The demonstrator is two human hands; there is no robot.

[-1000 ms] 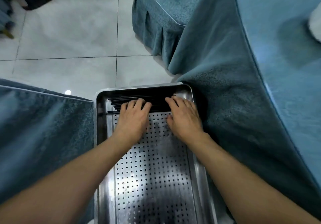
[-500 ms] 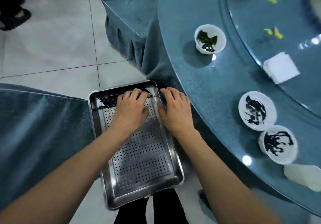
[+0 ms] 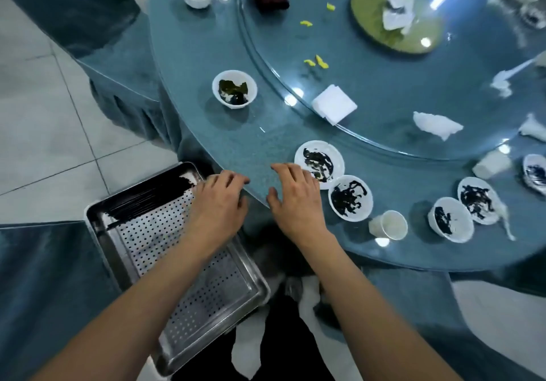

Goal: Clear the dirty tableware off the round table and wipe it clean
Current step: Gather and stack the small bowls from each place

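table point(image 3: 206, 132) carrying dirty tableware, its near edge lying just beside both hands | metal tray point(image 3: 254, 295) sitting lower left, black chopsticks point(image 3: 147, 200) lying at its far end | left hand point(image 3: 220, 206) hovering with fingers relaxed, holding nothing | right hand point(image 3: 298, 200) spreading empty fingers beside stained plate point(image 3: 320, 159) | bowl point(image 3: 350, 198) sitting against that plate

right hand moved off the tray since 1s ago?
Yes. The right hand has left the metal tray and now reaches right, over the round table edge.
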